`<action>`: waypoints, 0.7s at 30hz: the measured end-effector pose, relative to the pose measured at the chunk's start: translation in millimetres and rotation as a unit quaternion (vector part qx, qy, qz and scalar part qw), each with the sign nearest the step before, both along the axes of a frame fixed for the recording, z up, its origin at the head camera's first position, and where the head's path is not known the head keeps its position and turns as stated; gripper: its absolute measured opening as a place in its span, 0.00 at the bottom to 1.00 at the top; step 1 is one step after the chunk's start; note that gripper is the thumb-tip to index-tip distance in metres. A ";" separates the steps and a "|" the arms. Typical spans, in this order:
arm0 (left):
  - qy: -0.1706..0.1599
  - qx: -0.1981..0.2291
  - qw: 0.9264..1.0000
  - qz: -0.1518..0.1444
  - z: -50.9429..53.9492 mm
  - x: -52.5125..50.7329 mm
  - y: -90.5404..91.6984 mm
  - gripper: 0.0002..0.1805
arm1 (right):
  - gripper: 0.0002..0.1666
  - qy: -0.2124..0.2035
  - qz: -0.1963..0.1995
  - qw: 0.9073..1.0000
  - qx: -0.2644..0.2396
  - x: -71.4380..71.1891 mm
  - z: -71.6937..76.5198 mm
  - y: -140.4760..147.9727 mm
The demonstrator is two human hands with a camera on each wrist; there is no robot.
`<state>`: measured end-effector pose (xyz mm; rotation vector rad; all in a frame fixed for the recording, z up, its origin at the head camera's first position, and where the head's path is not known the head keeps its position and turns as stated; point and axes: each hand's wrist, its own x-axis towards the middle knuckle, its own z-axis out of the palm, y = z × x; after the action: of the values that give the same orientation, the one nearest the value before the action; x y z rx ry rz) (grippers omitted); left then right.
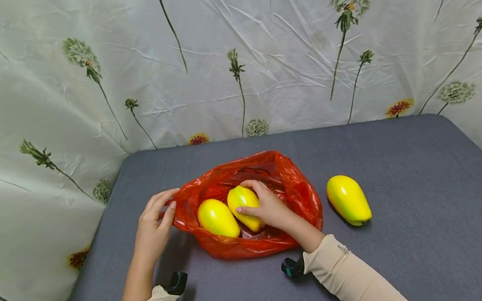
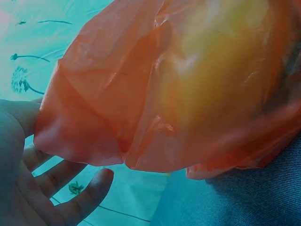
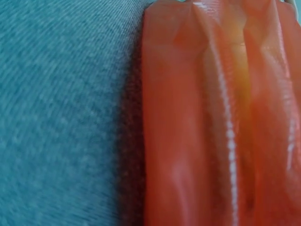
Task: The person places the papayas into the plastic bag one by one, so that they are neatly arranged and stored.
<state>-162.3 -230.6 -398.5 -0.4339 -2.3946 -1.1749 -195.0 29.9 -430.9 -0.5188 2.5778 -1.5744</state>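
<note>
A red plastic bag (image 1: 239,250) lies with its mouth spread, two yellow fruits inside. My left hand (image 1: 148,236) is at the bag's left rim, thumb and fingers bent around the edge; in the left wrist view some fingers of this hand (image 2: 51,183) pass behind the plastic (image 2: 103,108). Inside the bag my right hand (image 1: 276,211) grips one yellow fruit (image 1: 241,199), thumb on its near side and fingers over its far side. The other fruit (image 1: 217,219) sits just left of it. Only the bag's side (image 3: 178,117) shows in the right wrist view, hiding the right hand.
A third yellow fruit (image 1: 348,200) lies on the grey table (image 1: 432,246), to the right of the bag. Behind the table hangs a pale curtain (image 1: 212,96) with a plant print.
</note>
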 end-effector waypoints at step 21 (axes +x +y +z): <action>0.005 0.005 1.000 -0.011 4.9 3.2 3.1 0.14 | 0.32 0.073 0.009 0.996 -0.055 8.6 23.1 6.3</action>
<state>-159.2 -227.5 -393.5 -0.4613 -2.3804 -1.1915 -186.4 36.2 -407.8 -0.6897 2.5917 -1.7423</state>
